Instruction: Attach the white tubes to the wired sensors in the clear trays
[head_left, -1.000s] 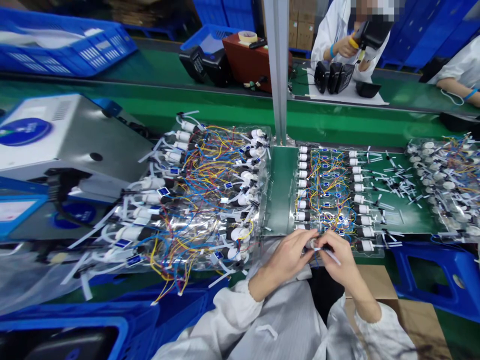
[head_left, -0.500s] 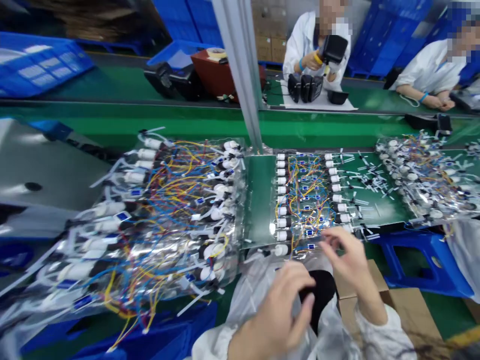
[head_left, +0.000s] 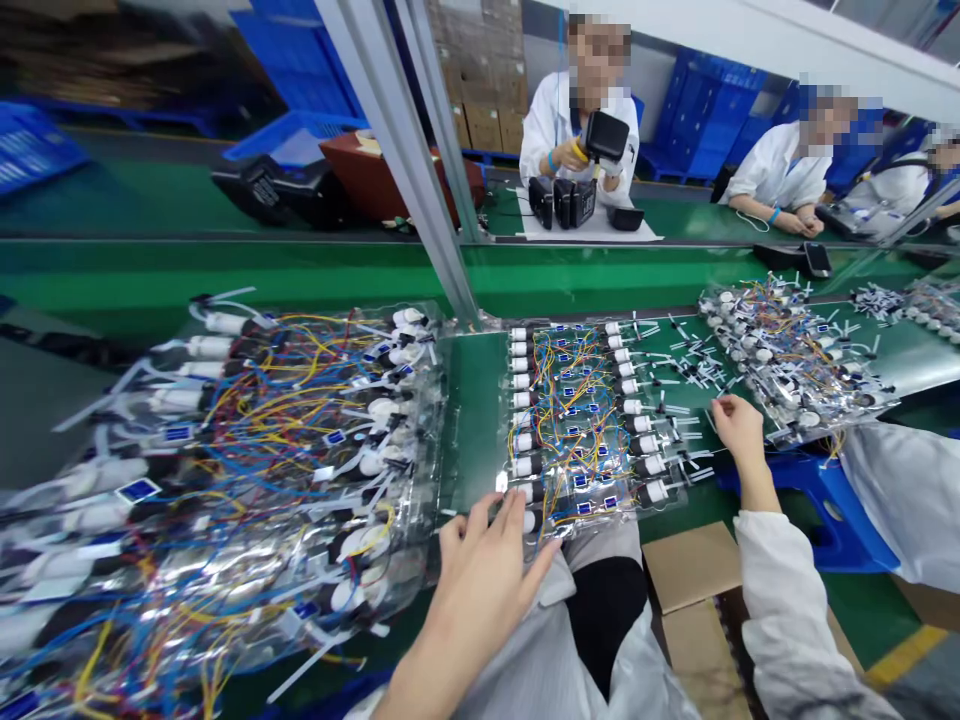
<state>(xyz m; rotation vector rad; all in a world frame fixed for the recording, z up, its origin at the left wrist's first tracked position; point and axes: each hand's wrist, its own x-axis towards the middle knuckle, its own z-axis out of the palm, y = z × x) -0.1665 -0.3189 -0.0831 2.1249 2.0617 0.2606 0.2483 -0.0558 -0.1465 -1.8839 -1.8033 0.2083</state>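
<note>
A clear plastic tray in front of me holds two columns of white cylindrical parts with black ends. Yellow, red and blue wires and small blue-faced pieces lie between the columns. My left hand is at the tray's near left corner, fingers stretched and thumb apart, fingertips at the lowest left cylinders. Whether it presses on them is hidden. My right hand is to the right of the tray, thumb and forefinger pinched by the bench edge. What the pinch holds is too small to name. Loose white strips with dark bits lie just beyond it.
Another wire-filled plastic tray stands at left, and one more at right. A metal post rises behind the bench. Co-workers sit across the green line, one holding a black device. A blue stool and cardboard boxes are below.
My left hand has moved forward and left onto the tray's corner. My right hand has gone from the tray's near edge to its right and closed into a pinch. The view has shifted right.
</note>
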